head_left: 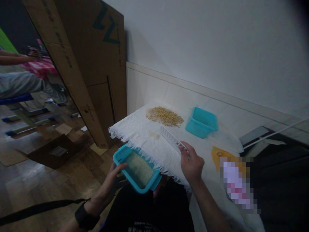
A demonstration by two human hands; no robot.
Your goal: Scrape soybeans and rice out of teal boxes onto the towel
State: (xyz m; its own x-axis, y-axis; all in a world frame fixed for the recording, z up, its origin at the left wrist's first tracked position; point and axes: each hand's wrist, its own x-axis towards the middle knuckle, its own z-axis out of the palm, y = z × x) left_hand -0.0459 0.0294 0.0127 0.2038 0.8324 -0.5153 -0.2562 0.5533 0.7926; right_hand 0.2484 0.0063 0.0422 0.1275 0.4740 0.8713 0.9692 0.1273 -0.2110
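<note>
My left hand grips a teal plastic container by its left rim, just off the front edge of the table. Pale grains that look like rice lie inside it. Closed around one end of a white slotted plastic strip is my right hand. The strip's far end rests near a small patch of pale grains on the white fringed cloth. Behind it spreads a pile of yellowish beans. A second teal container stands to the right of the beans.
A tall cardboard box stands left of the table, beside the wall. At the right are an orange packet and a black object. Another person's arm shows at far left. An open carton lies on the floor.
</note>
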